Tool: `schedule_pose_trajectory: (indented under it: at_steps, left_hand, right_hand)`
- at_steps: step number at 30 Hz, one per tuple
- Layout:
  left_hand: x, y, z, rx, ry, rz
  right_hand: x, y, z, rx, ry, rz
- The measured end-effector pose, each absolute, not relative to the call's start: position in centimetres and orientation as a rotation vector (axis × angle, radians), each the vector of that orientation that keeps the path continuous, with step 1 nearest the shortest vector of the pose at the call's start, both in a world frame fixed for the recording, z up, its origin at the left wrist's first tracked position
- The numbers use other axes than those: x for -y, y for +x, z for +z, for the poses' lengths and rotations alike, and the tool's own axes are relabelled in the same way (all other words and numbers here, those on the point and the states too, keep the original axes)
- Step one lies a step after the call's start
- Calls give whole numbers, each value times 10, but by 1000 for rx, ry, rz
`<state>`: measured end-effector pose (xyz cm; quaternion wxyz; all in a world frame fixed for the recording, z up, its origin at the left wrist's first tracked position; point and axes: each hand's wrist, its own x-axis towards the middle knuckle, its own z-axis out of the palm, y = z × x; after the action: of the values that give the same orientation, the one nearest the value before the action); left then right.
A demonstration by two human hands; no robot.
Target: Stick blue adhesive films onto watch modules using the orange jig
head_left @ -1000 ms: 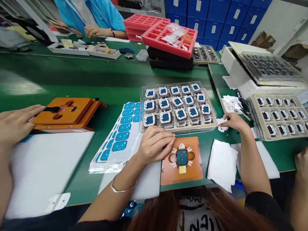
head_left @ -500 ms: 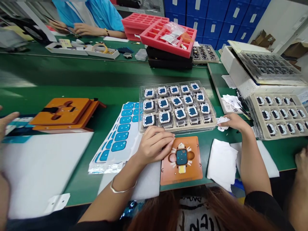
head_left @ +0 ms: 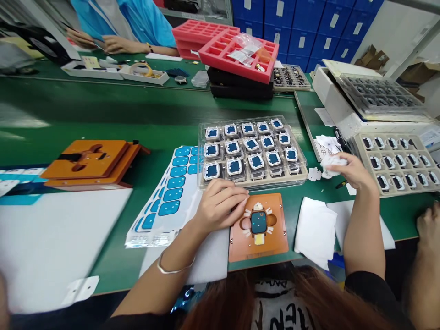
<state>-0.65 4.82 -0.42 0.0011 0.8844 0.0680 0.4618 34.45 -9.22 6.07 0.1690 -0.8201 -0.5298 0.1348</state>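
My right hand (head_left: 354, 172) pinches a bunch of small white paper pieces (head_left: 332, 164) over the green table, right of the clear tray (head_left: 252, 185). That tray holds several white-framed parts with dark blue faces. One more white piece (head_left: 314, 174) lies by the tray's right corner. My left hand (head_left: 222, 201) rests at the tray's front edge, beside an orange fixture (head_left: 237, 250). Its fingers lie together; whether anything is under them is hidden. A dark square watch-like part (head_left: 259, 222) sits in the fixture.
Blue sticker sheets (head_left: 172, 195) lie left of my left hand. A folded white cloth (head_left: 315, 231) is right of the fixture. Another orange fixture (head_left: 92, 158) stands at the left, a beige tray (head_left: 395, 172) at the right. Across the table, a person's hands (head_left: 120, 44) are working.
My right hand has lifted the bunch of white pieces up and right, leaving one on the table. A neighbour's hand at the left edge has gone from view. My left hand stays in place.
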Motion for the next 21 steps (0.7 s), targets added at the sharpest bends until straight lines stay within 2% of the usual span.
schedule_pose_trajectory:
  at_steps: [3, 6, 21]
  left_hand:
    - [-48, -7, -4, -222, 2768, 1446]
    - [-48, -7, -4, -211, 2773, 1427]
    - [-48, -7, -2, -187, 2810, 1366]
  right_hand:
    - [41, 354, 33, 1529, -2270, 532]
    - [27, 362, 18, 1533, -2301, 561]
    - [23, 366, 13, 1696, -2408, 467]
